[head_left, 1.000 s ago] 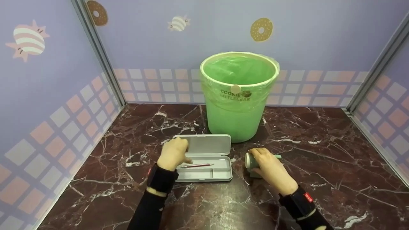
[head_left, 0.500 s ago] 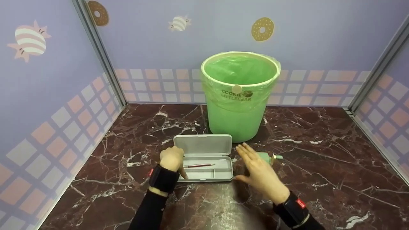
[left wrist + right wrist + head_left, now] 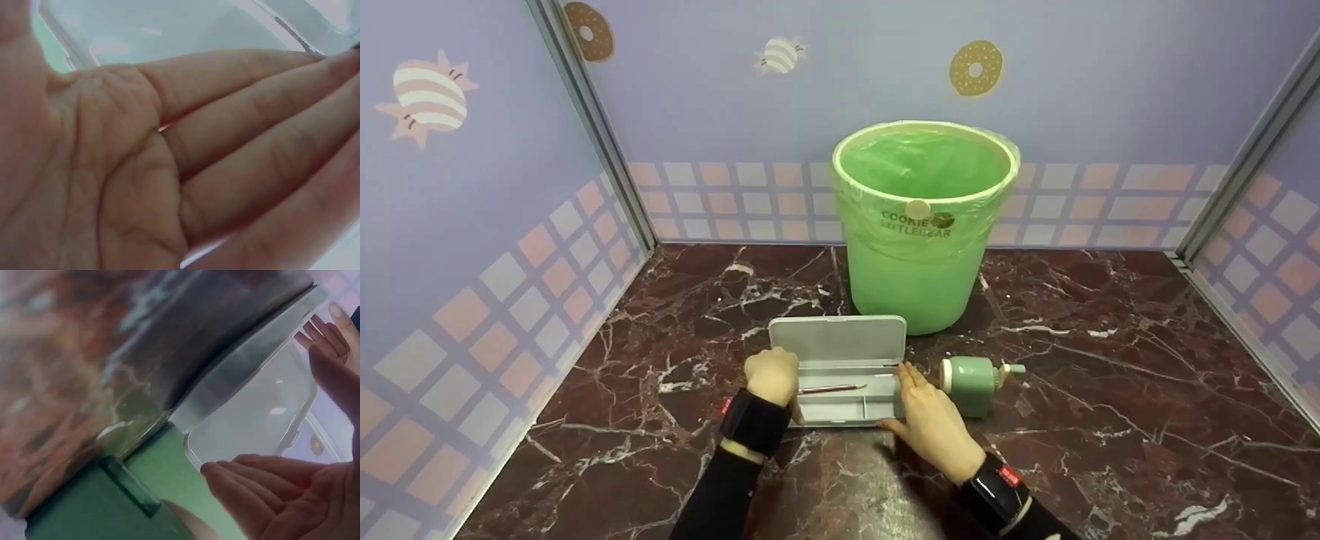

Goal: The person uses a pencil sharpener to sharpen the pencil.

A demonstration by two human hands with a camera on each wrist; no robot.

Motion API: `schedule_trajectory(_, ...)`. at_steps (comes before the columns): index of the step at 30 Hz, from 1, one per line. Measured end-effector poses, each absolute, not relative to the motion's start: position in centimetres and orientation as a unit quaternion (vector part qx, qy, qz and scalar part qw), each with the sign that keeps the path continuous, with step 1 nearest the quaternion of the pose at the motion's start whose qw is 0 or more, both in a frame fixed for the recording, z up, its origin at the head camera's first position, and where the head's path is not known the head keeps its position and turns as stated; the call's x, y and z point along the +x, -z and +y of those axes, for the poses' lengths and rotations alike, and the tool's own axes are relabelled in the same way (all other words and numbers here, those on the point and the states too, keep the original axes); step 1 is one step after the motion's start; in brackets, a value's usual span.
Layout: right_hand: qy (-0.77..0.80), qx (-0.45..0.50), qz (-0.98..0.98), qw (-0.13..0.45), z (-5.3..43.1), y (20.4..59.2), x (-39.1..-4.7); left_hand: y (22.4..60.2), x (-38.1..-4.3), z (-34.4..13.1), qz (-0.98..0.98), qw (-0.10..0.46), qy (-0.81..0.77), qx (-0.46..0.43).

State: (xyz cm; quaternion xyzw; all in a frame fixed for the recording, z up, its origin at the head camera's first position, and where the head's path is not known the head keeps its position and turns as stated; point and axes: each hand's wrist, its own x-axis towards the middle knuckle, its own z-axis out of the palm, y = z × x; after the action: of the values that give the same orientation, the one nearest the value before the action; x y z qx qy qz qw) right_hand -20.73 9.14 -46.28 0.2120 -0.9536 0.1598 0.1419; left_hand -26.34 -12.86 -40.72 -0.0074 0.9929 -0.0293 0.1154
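Observation:
An open pale grey pencil case [image 3: 838, 341] lies on the table with its lid raised at the back. A dark red pencil [image 3: 832, 388] rests in its long rear compartment. My left hand [image 3: 773, 380] is at the case's left end, and in the left wrist view its fingers [image 3: 242, 124] are nearly straight. At the right end is my right hand [image 3: 931, 421], fingers extended and thumb spread near the front corner; whether it touches the case is unclear. Just right of that hand stands a green pencil sharpener [image 3: 971, 384] with a crank handle.
Behind the case stands a green bin [image 3: 915, 277] lined with a clear bag. A patterned back wall [image 3: 720, 112] and side walls enclose the dark red marbled table [image 3: 1110, 420].
My right hand has let go of the sharpener and moved left to the case's right end. My left hand has come down slightly beside the left end.

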Motion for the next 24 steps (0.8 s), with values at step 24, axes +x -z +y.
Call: schedule_trajectory(24, -0.144, 0.215, -0.950, 0.176, 9.94, 45.73, -20.37, 41.14, -26.42, -12.31, 0.993, 0.113, 0.028, 0.020)
